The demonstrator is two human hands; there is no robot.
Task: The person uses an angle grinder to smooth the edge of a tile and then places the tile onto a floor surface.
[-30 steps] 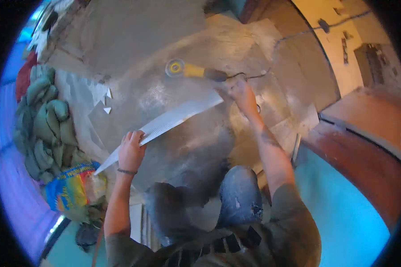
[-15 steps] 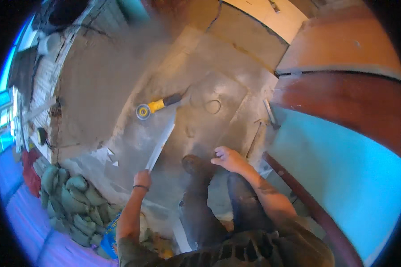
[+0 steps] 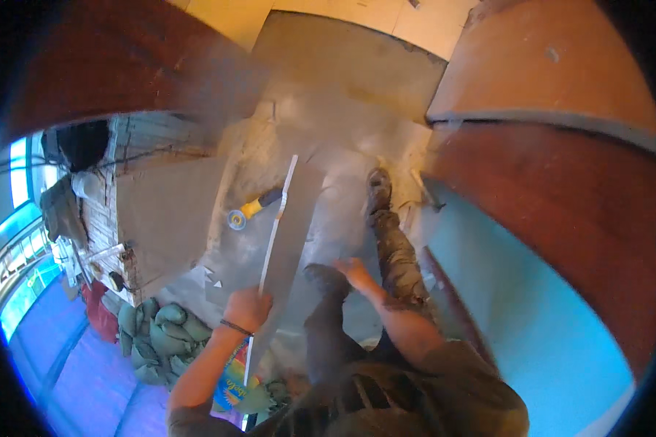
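Now left hand point(image 3: 248, 307) grips long grey strip point(image 3: 290, 233) near lower end; right hand point(image 3: 354, 271) loose, fingers spread, empty; angle grinder point(image 3: 251, 211) on floor beside strip.

The person wears an olive-green short-sleeved shirt, dust-streaked dark grey trousers point(image 3: 328, 342) and a grimy dark work boot point(image 3: 378, 191). A thin dark band point(image 3: 235, 328) circles the left wrist. Both forearms are bare.

Dusty grey concrete floor point(image 3: 342, 95), pretty rough looking. Reddish-brown wall point(image 3: 561, 197) on the right with a teal panel point(image 3: 539, 328) just below it. Green sandbags point(image 3: 153, 331) piled lower left, a brick stack point(image 3: 135, 156) behind them, and bright windows point(image 3: 18, 182) at the far left edge.
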